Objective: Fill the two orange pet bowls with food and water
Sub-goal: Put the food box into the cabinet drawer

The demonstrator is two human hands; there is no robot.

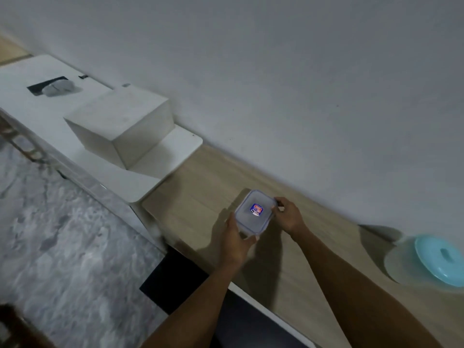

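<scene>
A small square clear plastic container with a snap-on lid and a red and blue sticker sits on the wooden counter. My left hand grips its near left corner. My right hand holds its far right side, fingers on the lid's clip. What the container holds is hidden by the frosted lid. No orange pet bowls are in view.
A round white container with a light blue lid stands at the right by the wall. A white box rests on a white shelf to the left, with a small grey object behind it. Grey marbled floor lies below.
</scene>
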